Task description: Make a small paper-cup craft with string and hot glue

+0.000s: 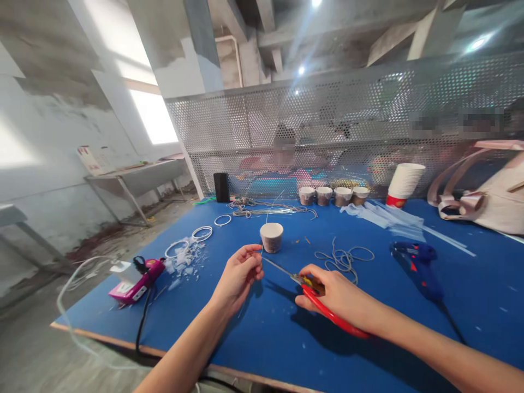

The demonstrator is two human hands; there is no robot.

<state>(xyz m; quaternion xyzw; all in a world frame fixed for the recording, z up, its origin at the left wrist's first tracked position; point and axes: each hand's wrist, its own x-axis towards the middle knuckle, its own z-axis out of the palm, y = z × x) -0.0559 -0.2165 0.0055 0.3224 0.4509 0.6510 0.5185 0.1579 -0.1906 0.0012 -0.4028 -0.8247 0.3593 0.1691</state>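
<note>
Bench seen from the worker's side, over a blue table (470,316). The left hand (239,273) has thumb and forefinger pinched on a thin, pale wire (264,240) that rises toward twelve o'clock, the other fingers curled under; the pinch keeps the strand taut and steady. The right hand (339,297), at three o'clock from the left, is closed around the red handles of the scissors (295,278), whose blades point at nine o'clock toward the pinched strand, so the cut would fall just beside the holding fingers. A lone paper cup (271,236) stands just beyond the hands at twelve o'clock. At ten o'clock lie white rings (202,233) and pale scraps, with a pink tool (135,281) at nine o'clock near the table's edge. A loose coil of cord (346,256) lies at one o'clock, a blue glue gun (417,262) at two o'clock, within the right hand's reach. Four filled cups (333,195) and a stack of white cups (404,184) line the perforated screen (368,109).
</note>
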